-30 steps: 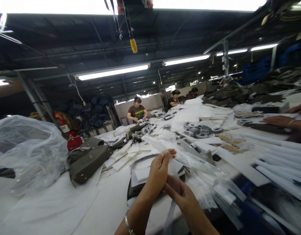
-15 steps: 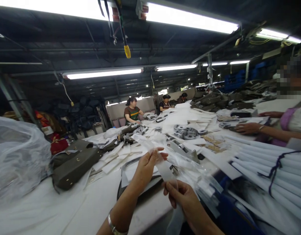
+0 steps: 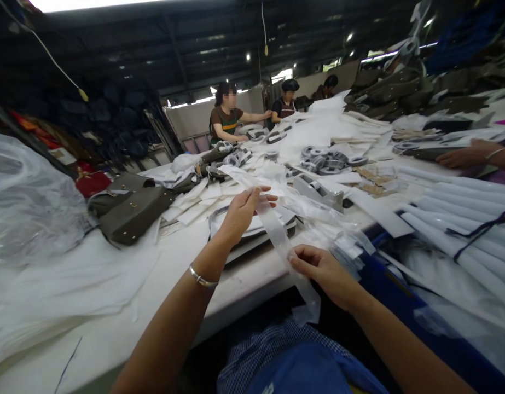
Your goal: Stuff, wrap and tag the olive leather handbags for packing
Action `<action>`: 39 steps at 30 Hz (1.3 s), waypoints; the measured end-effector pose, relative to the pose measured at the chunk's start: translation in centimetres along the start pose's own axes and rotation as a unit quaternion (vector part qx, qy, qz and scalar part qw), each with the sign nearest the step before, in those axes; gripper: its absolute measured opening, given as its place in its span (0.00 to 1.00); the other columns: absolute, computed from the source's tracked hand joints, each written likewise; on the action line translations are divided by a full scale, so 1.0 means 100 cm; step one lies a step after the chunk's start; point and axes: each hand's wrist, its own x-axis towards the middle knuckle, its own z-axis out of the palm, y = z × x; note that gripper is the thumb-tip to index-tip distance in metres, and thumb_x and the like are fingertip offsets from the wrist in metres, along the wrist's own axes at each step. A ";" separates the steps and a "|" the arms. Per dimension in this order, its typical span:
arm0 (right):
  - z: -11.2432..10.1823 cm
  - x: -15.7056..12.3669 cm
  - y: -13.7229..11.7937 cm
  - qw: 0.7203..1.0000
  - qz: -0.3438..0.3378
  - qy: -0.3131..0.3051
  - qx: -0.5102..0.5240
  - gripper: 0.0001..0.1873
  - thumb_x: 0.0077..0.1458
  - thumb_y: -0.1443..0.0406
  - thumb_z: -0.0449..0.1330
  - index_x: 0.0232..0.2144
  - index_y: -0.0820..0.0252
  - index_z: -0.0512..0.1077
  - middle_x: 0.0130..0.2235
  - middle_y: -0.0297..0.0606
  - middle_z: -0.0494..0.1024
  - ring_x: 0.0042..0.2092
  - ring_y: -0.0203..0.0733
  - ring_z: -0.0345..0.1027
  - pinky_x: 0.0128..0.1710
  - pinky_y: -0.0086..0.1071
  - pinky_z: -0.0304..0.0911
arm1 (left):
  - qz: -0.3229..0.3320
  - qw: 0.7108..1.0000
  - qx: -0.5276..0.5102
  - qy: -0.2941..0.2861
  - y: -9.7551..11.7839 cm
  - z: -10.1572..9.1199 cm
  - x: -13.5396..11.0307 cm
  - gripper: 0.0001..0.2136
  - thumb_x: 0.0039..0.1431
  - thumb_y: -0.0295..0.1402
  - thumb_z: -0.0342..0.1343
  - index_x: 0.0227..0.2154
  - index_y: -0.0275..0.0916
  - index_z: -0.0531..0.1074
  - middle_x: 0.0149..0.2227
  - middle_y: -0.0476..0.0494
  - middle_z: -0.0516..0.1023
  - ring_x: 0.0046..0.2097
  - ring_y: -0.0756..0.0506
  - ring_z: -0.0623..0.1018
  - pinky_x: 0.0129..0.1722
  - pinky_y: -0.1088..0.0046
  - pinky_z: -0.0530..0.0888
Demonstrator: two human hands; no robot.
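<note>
A long translucent plastic strip (image 3: 279, 236) runs slantwise between my two hands, in front of the table edge. My left hand (image 3: 244, 210) pinches its upper part between thumb and fingers, the other fingertips sticking out to the right. Lower down, my right hand (image 3: 318, 268) grips the strip's edge with thumb and bent fingers. The strip's loose end hangs folded below that hand, above my lap. Behind my left hand lies a dark bag piece (image 3: 256, 243) with white sheets on it. More clear plastic sleeves (image 3: 338, 227) lie to the right of the strip.
A dark olive bag (image 3: 135, 213) lies at left beside a big clear plastic bag (image 3: 26, 202). Grey rings (image 3: 324, 158) and white sheets (image 3: 326, 123) cover the table's middle. White rolls (image 3: 461, 213) tied with cord lie at right. Co-workers stand behind; another person's hand (image 3: 461, 157) reaches in.
My view has tilted down, showing my lap and the table edge. Both hands still hold the strip. A co-worker at the back has stretched an arm out to the right.
</note>
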 end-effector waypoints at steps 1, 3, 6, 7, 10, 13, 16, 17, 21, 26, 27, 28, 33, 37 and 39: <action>-0.001 0.002 0.002 1.000 0.001 -0.004 -0.009 0.19 0.53 0.49 0.66 0.32 0.59 0.74 0.31 0.33 0.76 0.33 0.36 0.67 0.34 0.30 0.62 | -0.007 1.000 0.000 -0.005 -0.005 -0.002 0.005 0.18 0.68 0.46 0.48 0.49 0.38 0.73 0.44 0.38 0.82 0.43 0.42 0.82 0.42 0.68 0.74; -0.003 0.007 0.006 1.000 0.007 -0.007 -0.003 0.20 0.55 0.48 0.65 0.33 0.59 0.70 0.32 0.34 0.77 0.32 0.36 0.69 0.34 0.30 0.63 | -0.024 1.000 0.002 -0.013 -0.014 -0.006 0.019 0.17 0.68 0.45 0.48 0.48 0.38 0.72 0.44 0.38 0.82 0.40 0.43 0.82 0.38 0.70 0.75; -0.011 0.015 0.015 1.000 0.020 0.014 -0.008 0.21 0.56 0.47 0.63 0.37 0.58 0.66 0.31 0.34 0.78 0.26 0.33 0.66 0.27 0.29 0.60 | -0.047 0.998 0.029 -0.007 -0.027 -0.011 0.046 0.17 0.69 0.45 0.48 0.47 0.38 0.72 0.41 0.39 0.82 0.34 0.47 0.81 0.29 0.76 0.72; -0.015 0.018 0.019 0.999 0.017 0.037 -0.022 0.22 0.56 0.47 0.62 0.39 0.58 0.66 0.30 0.34 0.77 0.24 0.32 0.64 0.25 0.28 0.58 | -0.052 0.998 0.044 0.001 -0.030 -0.013 0.058 0.17 0.68 0.45 0.48 0.47 0.38 0.72 0.37 0.40 0.82 0.30 0.49 0.79 0.26 0.78 0.69; -0.031 0.024 0.025 0.988 -0.012 0.131 -0.077 0.29 0.56 0.48 0.62 0.53 0.57 0.65 0.32 0.35 0.79 0.22 0.33 0.64 0.23 0.30 0.59 | -0.066 0.995 0.075 0.018 -0.038 -0.013 0.098 0.15 0.68 0.44 0.50 0.45 0.38 0.74 0.24 0.47 0.77 0.19 0.54 0.70 0.20 0.80 0.61; -0.050 0.031 0.021 0.974 -0.034 0.185 -0.127 0.37 0.58 0.49 0.61 0.64 0.52 0.57 0.38 0.38 0.81 0.23 0.35 0.65 0.25 0.32 0.62 | -0.085 0.993 0.077 0.022 -0.045 -0.004 0.141 0.14 0.70 0.40 0.47 0.43 0.37 0.75 0.17 0.54 0.66 0.16 0.55 0.62 0.20 0.80 0.58; -0.070 0.042 0.014 0.970 -0.038 0.199 -0.131 0.39 0.58 0.49 0.61 0.66 0.51 0.54 0.40 0.40 0.81 0.22 0.34 0.64 0.24 0.32 0.62 | -0.115 0.990 0.078 0.017 -0.058 0.013 0.179 0.15 0.71 0.38 0.44 0.43 0.34 0.73 0.17 0.54 0.65 0.18 0.54 0.66 0.23 0.79 0.64; -0.077 0.048 0.014 0.970 -0.035 0.206 -0.127 0.39 0.57 0.49 0.61 0.66 0.52 0.55 0.40 0.40 0.81 0.22 0.33 0.63 0.23 0.31 0.61 | -0.126 0.989 0.081 0.012 -0.064 0.018 0.188 0.15 0.71 0.38 0.43 0.43 0.34 0.73 0.18 0.53 0.66 0.19 0.53 0.68 0.25 0.78 0.67; -0.103 0.071 0.023 0.964 0.002 0.214 -0.159 0.39 0.57 0.49 0.61 0.65 0.54 0.57 0.42 0.41 0.81 0.23 0.34 0.65 0.24 0.32 0.63 | -0.169 0.977 0.122 -0.035 -0.089 0.020 0.199 0.16 0.65 0.43 0.55 0.41 0.32 0.73 0.25 0.44 0.75 0.27 0.48 0.76 0.33 0.71 0.74; -0.124 0.077 0.033 0.935 0.004 0.198 -0.295 0.35 0.59 0.49 0.58 0.65 0.53 0.59 0.50 0.44 0.79 0.34 0.45 0.75 0.41 0.43 0.71 | -0.177 0.953 0.236 -0.076 -0.070 -0.033 0.143 0.15 0.48 0.40 0.70 0.36 0.37 0.78 0.34 0.39 0.82 0.42 0.38 0.80 0.47 0.64 0.73; -0.125 0.074 0.031 0.919 -0.015 0.200 -0.340 0.34 0.59 0.49 0.58 0.64 0.53 0.61 0.53 0.46 0.77 0.41 0.49 0.76 0.46 0.46 0.70 | -0.171 0.949 0.253 -0.081 -0.059 -0.045 0.121 0.14 0.49 0.41 0.69 0.37 0.39 0.80 0.39 0.40 0.83 0.47 0.37 0.79 0.52 0.64 0.71; -0.125 0.070 0.028 0.898 -0.042 0.205 -0.388 0.33 0.58 0.48 0.58 0.62 0.54 0.63 0.57 0.47 0.74 0.48 0.54 0.74 0.51 0.50 0.67 | -0.156 0.944 0.276 -0.089 -0.048 -0.056 0.097 0.15 0.51 0.42 0.68 0.40 0.42 0.80 0.45 0.40 0.82 0.52 0.35 0.77 0.56 0.63 0.68; -0.084 0.052 0.008 0.821 -0.182 0.182 -0.510 0.21 0.63 0.52 0.54 0.54 0.50 0.73 0.62 0.39 0.69 0.62 0.55 0.63 0.65 0.50 0.55 | -0.058 0.810 0.566 -0.145 -0.024 -0.077 -0.021 0.22 0.68 0.45 0.48 0.62 0.46 0.66 0.62 0.39 0.69 0.63 0.34 0.68 0.64 0.49 0.59; -0.026 0.066 0.013 0.830 -0.269 0.055 -0.485 0.17 0.65 0.63 0.56 0.55 0.46 0.71 0.58 0.36 0.73 0.58 0.47 0.68 0.60 0.42 0.64 | 0.014 0.717 0.688 -0.107 -0.049 -0.075 -0.068 0.24 0.69 0.40 0.48 0.65 0.37 0.60 0.67 0.33 0.61 0.68 0.33 0.61 0.66 0.44 0.53; -0.008 0.084 0.025 0.798 -0.333 0.008 -0.502 0.21 0.65 0.67 0.56 0.59 0.51 0.68 0.60 0.38 0.71 0.63 0.47 0.62 0.63 0.46 0.61 | 0.052 0.691 0.715 -0.091 -0.067 -0.077 -0.076 0.24 0.70 0.37 0.47 0.65 0.34 0.59 0.67 0.32 0.60 0.68 0.34 0.61 0.67 0.46 0.55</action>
